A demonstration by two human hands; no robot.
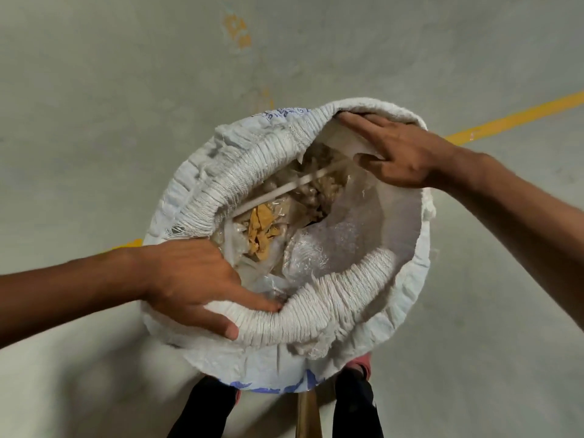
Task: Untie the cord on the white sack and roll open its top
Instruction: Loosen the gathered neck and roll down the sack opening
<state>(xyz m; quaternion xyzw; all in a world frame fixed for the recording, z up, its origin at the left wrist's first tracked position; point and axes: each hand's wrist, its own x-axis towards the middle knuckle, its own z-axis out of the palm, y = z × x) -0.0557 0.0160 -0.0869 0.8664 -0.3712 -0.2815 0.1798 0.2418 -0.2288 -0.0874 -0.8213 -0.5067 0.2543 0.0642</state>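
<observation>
The white woven sack (pixel 240 159) stands on the floor in front of me, its mouth wide open and its top rolled down into a thick ribbed rim. My left hand (pixel 196 279) grips the near-left part of the rolled rim, thumb inside the mouth. My right hand (pixel 398 153) holds the far-right edge, fingers spread over the unrolled fabric there. Inside lie clear plastic bags (pixel 331 245), tan and brown pieces (pixel 262 229) and a white strip (pixel 284 191). No cord shows.
A grey concrete floor surrounds the sack, with a yellow painted line (pixel 512 118) running off to the upper right. My legs in dark trousers (pixel 357 406) and a wooden stick (pixel 308 415) are at the bottom edge.
</observation>
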